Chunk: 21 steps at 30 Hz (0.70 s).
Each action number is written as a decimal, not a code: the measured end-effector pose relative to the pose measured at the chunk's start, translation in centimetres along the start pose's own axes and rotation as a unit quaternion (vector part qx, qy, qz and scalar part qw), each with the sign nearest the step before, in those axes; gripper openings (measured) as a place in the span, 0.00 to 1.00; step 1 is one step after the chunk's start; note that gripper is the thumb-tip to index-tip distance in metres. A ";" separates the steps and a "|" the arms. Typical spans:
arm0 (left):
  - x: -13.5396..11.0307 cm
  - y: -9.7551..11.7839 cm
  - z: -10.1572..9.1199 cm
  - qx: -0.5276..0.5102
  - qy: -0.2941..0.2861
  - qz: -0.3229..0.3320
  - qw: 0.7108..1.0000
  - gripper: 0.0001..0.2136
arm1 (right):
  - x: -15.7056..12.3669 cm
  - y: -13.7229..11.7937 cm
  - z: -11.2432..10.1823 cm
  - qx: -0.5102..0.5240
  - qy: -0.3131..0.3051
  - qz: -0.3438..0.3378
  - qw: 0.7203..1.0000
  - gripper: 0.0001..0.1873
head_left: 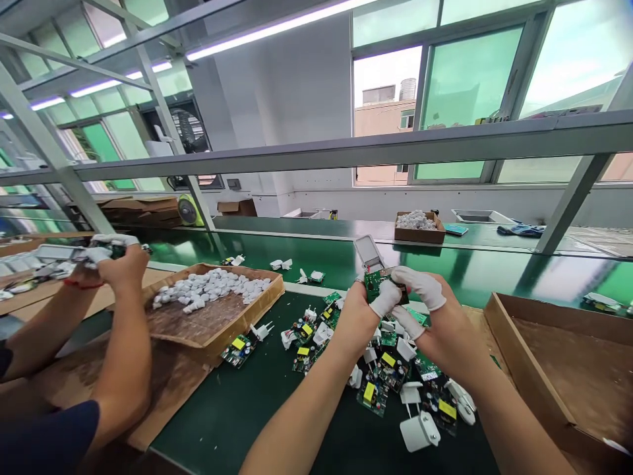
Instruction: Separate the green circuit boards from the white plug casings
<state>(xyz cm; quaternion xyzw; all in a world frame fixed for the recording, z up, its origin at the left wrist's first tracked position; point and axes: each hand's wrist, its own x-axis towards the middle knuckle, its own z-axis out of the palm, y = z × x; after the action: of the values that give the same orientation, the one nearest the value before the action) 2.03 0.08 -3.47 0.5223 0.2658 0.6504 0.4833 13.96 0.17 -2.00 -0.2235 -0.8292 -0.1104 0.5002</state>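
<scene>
Pinching a green circuit board [383, 282], left hand [359, 316], right hand [440, 323], both grips closed

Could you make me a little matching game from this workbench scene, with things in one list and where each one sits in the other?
Things:
1. small green circuit board
2. shallow cardboard tray of white parts
3. white plug housing
4. small cardboard box of white pieces

Places:
A. on the far side of the green belt, near the windows
B. lying on the mat at the near edge of the pile
C. pinched between the person's left hand and right hand
D. left of the pile, beside a co-worker's hands

Pairs: 1-C, 2-D, 3-B, 4-A
</scene>
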 end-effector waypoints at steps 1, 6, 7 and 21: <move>0.1 0.0 0.0 0.006 -0.008 0.012 1.000 0.19 | 0.0 0.0 -0.1 0.006 0.007 0.008 1.000 0.19; 0.0 0.2 -0.3 0.006 -0.043 0.049 0.998 0.18 | -0.2 0.4 -0.3 0.039 -0.026 0.088 0.995 0.23; 0.0 0.3 -0.3 0.006 -0.042 0.057 0.997 0.17 | -0.3 0.4 -0.3 0.061 -0.056 0.094 0.992 0.23; 0.4 0.0 -0.1 -0.040 0.006 0.002 0.999 0.22 | -0.1 0.5 0.2 -0.021 -0.099 0.051 0.993 0.23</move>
<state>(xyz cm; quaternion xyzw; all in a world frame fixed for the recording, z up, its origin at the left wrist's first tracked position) 1.91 0.45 -3.40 0.4990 0.2416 0.6648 0.5007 14.07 0.70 -2.18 -0.2864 -0.8596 -0.0796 0.4155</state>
